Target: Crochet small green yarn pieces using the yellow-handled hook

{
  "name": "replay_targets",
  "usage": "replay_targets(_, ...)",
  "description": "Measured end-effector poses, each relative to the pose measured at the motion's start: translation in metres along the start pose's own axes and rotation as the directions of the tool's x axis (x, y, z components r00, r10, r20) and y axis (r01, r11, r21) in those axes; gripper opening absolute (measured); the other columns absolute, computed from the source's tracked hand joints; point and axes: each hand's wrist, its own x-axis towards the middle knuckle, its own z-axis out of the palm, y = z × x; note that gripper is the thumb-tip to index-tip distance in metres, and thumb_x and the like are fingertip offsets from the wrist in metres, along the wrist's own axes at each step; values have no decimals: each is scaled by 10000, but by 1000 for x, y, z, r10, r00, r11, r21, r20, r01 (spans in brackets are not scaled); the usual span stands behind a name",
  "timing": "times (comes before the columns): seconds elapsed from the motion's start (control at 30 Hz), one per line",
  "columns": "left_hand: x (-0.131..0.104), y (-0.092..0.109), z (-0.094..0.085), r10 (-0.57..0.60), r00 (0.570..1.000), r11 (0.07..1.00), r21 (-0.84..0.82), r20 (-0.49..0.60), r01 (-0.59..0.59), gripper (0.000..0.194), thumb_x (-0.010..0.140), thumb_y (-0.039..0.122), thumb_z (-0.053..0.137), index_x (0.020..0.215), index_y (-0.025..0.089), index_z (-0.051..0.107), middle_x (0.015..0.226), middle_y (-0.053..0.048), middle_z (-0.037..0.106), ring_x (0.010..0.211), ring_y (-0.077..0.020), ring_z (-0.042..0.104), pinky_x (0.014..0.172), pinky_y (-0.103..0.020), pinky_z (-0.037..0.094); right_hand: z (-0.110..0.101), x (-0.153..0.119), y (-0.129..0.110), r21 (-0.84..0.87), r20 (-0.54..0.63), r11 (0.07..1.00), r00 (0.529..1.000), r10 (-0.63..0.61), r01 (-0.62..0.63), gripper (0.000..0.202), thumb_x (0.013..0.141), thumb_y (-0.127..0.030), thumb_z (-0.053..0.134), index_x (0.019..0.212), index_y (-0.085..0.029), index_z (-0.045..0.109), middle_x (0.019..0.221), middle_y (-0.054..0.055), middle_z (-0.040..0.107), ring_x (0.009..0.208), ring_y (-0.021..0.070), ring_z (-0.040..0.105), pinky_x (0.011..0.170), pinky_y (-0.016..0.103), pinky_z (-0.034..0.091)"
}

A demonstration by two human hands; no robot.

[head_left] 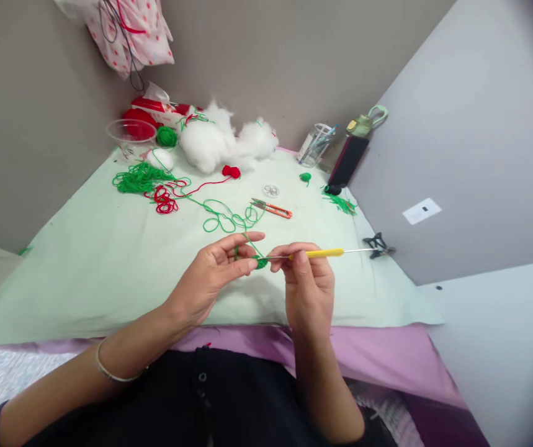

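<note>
My left hand (214, 270) pinches a small green crochet piece (261, 263) between thumb and fingers. Green yarn (222, 217) runs over its raised index finger and trails back across the table. In my right hand (308, 282) is a crochet hook with a yellow handle (324, 253), gripped between thumb and fingers. The hook's thin metal tip points left and meets the green piece. Whether a loop sits on the tip is too small to tell. Both hands are close together above the front part of the table.
Orange thread snips (273, 210) lie beyond my hands, near a small round dish (271, 190). White stuffing (210, 139), a tangled green skein (138, 179) and red yarn (166, 200) lie farther back. A phone (349, 161) leans on a bottle (360, 126) beside a pen cup (315, 146).
</note>
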Motion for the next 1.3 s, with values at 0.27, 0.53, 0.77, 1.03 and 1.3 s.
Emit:
replay_targets(0.27,-1,0,3,183,982,964,207,-52,-168,392,804,201,819,1192,233,773,858,5,628,854,-154,571,848,-279,448,2,-11,-7,-504,226,744,899,-376,438,238,1009,-119,525,1120,-250,689,970,43,736,876,179,705,774,355,591)
replay_targets(0.53,4,2,2,-180,979,959,-204,100,197,433,817,264,818,1232,161,752,608,74,455,593,-87,378,796,-281,451,4,-11,7,-545,153,658,833,-532,520,280,964,-101,609,1132,-284,739,989,56,728,892,196,695,743,359,583)
replay_targets(0.77,4,7,1,-56,992,994,-83,117,66,376,807,232,823,1182,234,791,806,31,568,631,-82,382,708,-259,390,1,0,-1,-208,32,959,982,-187,190,149,1003,-264,597,971,-236,740,892,33,729,797,167,677,719,332,572)
replay_targets(1.03,2,6,3,-104,987,984,-129,126,120,620,781,212,845,1377,230,679,844,3,658,726,-115,496,672,-251,375,3,-5,0,-171,36,946,961,-275,277,164,1000,-235,595,1002,-262,757,886,27,708,768,162,667,687,332,562)
replay_targets(1.3,4,8,-1,-153,935,944,-233,320,234,463,803,194,809,1262,193,756,749,25,606,674,-97,530,895,-314,490,-4,6,-3,118,34,992,998,49,-53,213,997,-360,579,860,-216,654,707,-8,596,575,115,547,546,264,489)
